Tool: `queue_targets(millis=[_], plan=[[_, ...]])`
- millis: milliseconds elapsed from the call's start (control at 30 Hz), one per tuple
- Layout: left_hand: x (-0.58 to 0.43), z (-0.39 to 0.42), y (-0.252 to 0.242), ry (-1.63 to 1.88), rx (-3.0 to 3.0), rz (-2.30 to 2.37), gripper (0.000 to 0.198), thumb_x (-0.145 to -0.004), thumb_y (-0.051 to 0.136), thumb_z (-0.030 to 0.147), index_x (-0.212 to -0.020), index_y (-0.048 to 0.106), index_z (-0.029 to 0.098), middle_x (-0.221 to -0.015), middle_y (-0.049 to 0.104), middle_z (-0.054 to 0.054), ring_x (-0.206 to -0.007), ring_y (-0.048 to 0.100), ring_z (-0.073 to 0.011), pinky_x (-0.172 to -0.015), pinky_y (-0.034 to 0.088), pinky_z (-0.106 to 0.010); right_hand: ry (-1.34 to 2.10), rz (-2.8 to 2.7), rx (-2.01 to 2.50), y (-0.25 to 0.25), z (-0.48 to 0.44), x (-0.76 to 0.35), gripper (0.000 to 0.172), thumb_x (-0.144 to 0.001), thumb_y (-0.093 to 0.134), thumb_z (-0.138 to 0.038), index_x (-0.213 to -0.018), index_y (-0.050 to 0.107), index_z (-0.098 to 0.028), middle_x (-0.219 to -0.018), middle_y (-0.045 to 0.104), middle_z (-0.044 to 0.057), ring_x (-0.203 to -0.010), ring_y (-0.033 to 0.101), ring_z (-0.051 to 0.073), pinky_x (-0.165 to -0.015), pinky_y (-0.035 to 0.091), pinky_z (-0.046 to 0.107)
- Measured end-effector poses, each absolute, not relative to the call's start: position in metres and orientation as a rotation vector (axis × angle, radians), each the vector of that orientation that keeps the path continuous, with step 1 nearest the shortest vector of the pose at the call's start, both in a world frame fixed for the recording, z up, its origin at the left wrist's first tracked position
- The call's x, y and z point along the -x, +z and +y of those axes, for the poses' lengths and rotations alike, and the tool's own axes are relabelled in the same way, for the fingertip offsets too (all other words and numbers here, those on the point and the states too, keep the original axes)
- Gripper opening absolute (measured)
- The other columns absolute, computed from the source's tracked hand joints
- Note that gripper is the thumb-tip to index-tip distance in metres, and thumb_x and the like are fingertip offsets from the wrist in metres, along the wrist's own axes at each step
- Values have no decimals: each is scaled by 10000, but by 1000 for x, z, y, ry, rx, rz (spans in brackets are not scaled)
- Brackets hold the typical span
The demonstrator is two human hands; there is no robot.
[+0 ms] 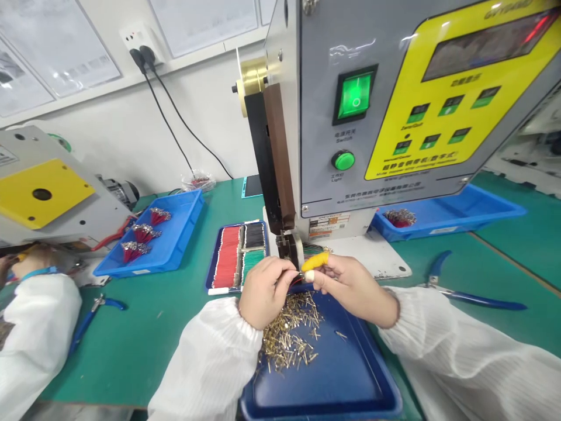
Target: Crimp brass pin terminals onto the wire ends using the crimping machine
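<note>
With fingertips nearly meeting, our left hand (pixel 264 292) and yellow-capped right hand (pixel 354 287) pinch a thin red wire (pixel 298 280) above the dark-blue plastic tray (pixel 342 377) of brass-coloured metal pins (pixel 287 336).

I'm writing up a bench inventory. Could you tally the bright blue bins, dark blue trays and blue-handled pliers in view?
Bright blue bins: 2
Dark blue trays: 2
Blue-handled pliers: 2
Total: 6
</note>
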State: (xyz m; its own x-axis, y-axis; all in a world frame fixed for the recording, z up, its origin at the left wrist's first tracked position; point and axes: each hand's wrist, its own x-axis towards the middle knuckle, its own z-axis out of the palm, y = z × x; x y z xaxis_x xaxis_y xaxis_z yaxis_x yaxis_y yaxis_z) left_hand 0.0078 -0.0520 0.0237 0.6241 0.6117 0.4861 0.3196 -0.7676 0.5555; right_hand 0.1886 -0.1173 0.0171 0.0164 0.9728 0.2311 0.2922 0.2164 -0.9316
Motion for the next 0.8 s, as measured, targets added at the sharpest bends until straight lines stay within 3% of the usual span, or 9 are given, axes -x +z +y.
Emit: queue_targets(millis=[300, 533, 800], plan=[[-7, -53, 24, 939, -2427, 769, 158, -939, 469, 266, -874, 593, 194, -781, 621, -11, -747, 558, -134, -690, 426, -262, 745, -1560, 1213, 18, -119, -190, 101, -839, 603, -238, -912, 661, -200, -842, 662, 27, -675, 603, 136, -623, 525, 271], [-5, -52, 21, 977, -2306, 789, 143, -953, 419, 242, -915, 549, 194, -696, 614, 18, -673, 584, -113, -656, 439, -242, 828, -1448, 1264, 20, -120, -186, 88, -850, 592, -281, -873, 614, -198, -734, 630, 9, -601, 589, 136, -567, 526, 275], [-7, -54, 24, 947, -2379, 718, 96, -918, 491, 225, -865, 565, 196, -761, 640, 5, -712, 590, -117, -675, 444, -238, 1086, -1249, 1156, 25, -120, -184, 152, -785, 654, -294, -798, 542, -192, -608, 579, -33, -518, 571, 114, -525, 520, 262]])
